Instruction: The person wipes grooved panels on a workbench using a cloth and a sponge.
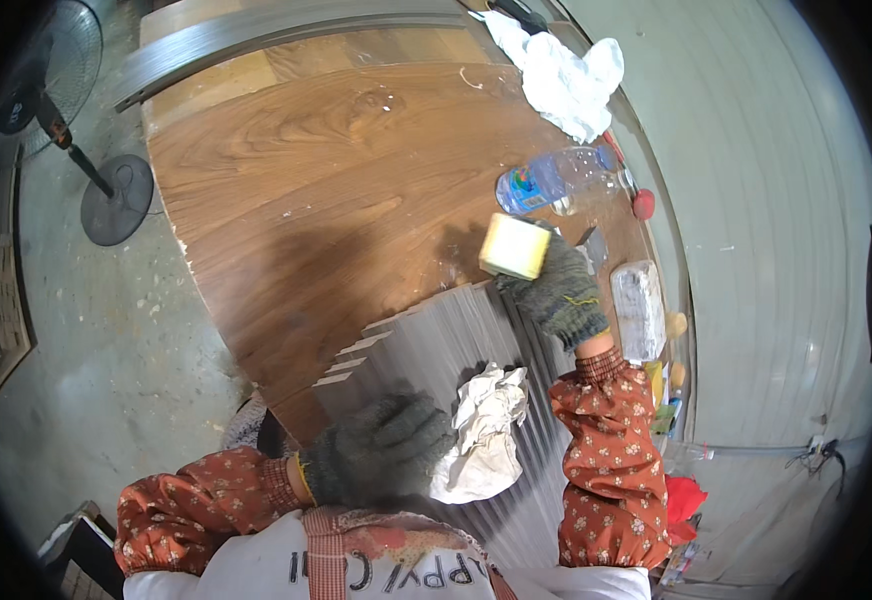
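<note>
My right hand (556, 295), in a dark grey knit glove, is closed round a small yellow-and-white block (515, 246). It holds the block above the far end of a stack of long grey strips (416, 350). My left hand (381, 450), gloved the same way, lies over the near left part of the strips with its fingers stretched out and holds nothing. Close to its fingertips is a crumpled white cloth (486, 435) resting on the strips. Blur hides the finer shape of the left fingers.
The strips lie on a wood-grain table (286, 200). Clear plastic bottles (546, 182), a white bag (576, 85) and a wrapped whitish block (639, 310) line its right side. Long metal-grey pieces (286, 50) cross the far end. A fan (116, 200) stands on the floor at left.
</note>
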Motion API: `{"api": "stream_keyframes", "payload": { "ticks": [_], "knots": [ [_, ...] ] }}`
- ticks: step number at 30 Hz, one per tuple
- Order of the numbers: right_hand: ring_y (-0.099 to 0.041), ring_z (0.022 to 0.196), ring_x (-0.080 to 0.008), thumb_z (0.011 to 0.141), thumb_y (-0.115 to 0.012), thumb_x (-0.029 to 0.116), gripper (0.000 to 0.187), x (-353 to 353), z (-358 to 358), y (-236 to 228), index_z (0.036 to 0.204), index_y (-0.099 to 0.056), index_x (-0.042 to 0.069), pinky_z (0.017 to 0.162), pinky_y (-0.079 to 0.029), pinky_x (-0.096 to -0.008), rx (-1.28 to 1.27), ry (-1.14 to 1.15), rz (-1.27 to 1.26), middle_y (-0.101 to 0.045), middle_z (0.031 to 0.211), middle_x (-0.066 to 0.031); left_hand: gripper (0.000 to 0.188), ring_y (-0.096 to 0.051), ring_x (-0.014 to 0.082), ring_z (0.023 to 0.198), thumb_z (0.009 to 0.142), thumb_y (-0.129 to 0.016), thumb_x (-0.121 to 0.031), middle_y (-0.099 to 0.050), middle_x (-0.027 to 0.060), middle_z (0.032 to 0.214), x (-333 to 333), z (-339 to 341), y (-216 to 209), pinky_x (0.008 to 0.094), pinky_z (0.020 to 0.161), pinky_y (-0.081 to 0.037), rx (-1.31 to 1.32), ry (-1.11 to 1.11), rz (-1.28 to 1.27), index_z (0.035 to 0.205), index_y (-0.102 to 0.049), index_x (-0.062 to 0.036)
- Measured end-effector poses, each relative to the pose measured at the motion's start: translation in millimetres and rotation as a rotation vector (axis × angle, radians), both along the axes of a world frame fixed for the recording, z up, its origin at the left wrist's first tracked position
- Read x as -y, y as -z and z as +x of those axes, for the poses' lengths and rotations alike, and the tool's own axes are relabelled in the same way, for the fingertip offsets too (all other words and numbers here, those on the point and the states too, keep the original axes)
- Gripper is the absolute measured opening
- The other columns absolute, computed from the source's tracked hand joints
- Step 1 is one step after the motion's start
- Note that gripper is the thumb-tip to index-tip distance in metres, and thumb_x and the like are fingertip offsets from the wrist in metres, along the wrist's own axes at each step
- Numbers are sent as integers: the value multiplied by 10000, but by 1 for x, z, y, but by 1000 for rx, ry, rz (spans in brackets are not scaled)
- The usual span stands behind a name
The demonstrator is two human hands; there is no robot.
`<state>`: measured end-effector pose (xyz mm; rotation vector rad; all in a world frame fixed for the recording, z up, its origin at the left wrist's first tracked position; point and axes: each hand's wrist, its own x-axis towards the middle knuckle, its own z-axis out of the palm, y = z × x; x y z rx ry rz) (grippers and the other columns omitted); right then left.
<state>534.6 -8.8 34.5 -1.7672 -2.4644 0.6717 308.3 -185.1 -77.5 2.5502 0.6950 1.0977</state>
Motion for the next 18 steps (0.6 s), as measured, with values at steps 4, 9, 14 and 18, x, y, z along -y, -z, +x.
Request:
{"api": "stream_keyframes", "payload": {
  "ticks": [4, 9, 14, 18],
  "knots": [
    [-626, 1066, -304, 827, -735, 367, 522, 19, -30, -2, 1230, -591, 68, 908, -507, -395, -274, -156, 75, -637, 1193, -124, 474, -539, 299, 1158, 753, -614, -323, -602, 98, 1186, 3, 3, -1, 534, 1078, -383, 32, -41, 25, 1167, -658, -98],
    [-602, 1111, -313, 840, -718, 371, 523, 7, -31, -13, 1256, -589, 81, 940, -492, -393, 189, -373, 229, -624, 1211, -156, 464, -545, 296, 1143, 725, -602, -291, -605, 88, 1169, 0, 2, -5, 545, 1079, -374, 17, -35, -27, 1141, -674, -98],
    [-624, 1098, -298, 823, -748, 410, 602, 17, -34, -3, 1270, -564, 51, 983, -465, -390, -105, -348, 181, -665, 1145, -133, 453, -547, 285, 1130, 723, -600, -283, -605, 81, 1145, 3, 4, -1, 536, 1063, -388, 49, -63, 0, 1132, -671, -101],
    [-669, 952, -323, 792, -759, 353, 540, 4, -39, -10, 1207, -596, 48, 854, -529, -400, 192, -151, 82, -696, 1001, -144, 433, -549, 277, 1126, 726, -599, -281, -604, 80, 1140, 2, 3, -3, 529, 1059, -393, 77, -71, 2, 1114, -672, -104]
  ]
}}
